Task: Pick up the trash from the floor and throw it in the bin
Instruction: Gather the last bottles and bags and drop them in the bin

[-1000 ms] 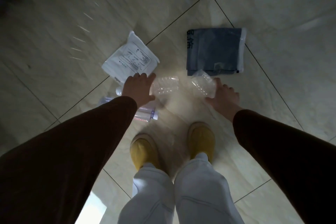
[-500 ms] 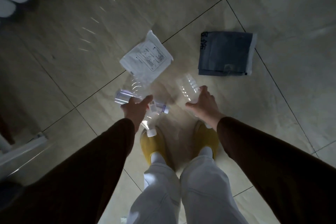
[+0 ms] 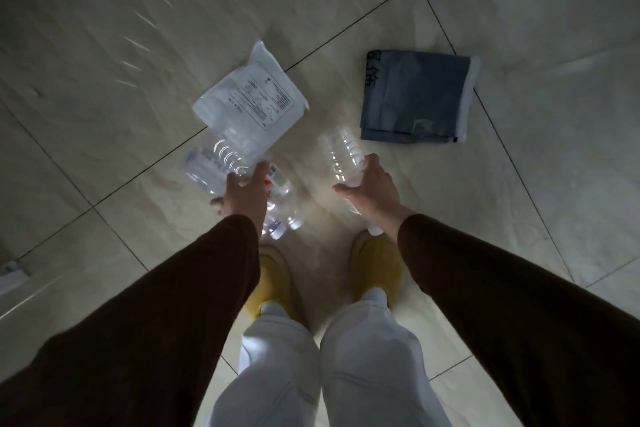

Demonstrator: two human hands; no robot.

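My left hand (image 3: 242, 198) is closed around a clear ribbed plastic bottle (image 3: 223, 154), held just above the tiled floor. A second bottle with a printed label (image 3: 278, 199) lies under that hand, partly hidden by it. Another clear crumpled bottle (image 3: 341, 154) is gripped in my right hand (image 3: 369, 192), with its base pointing away from me. Beyond the hands, a white printed plastic pouch (image 3: 252, 97) lies flat on the floor. A dark grey folded bag (image 3: 415, 97) lies to its right. No bin is in view.
My feet in yellow slippers (image 3: 375, 263) and white trousers stand right below the hands. A pale rail or frame edge (image 3: 14, 277) shows at the far left. Beige floor tiles (image 3: 536, 28) with dark grout lines stretch all around.
Both hands closed on the clear bottles and lifted them off the floor toward me. The view pulled back, so pouch and bag now lie farther from the hands.
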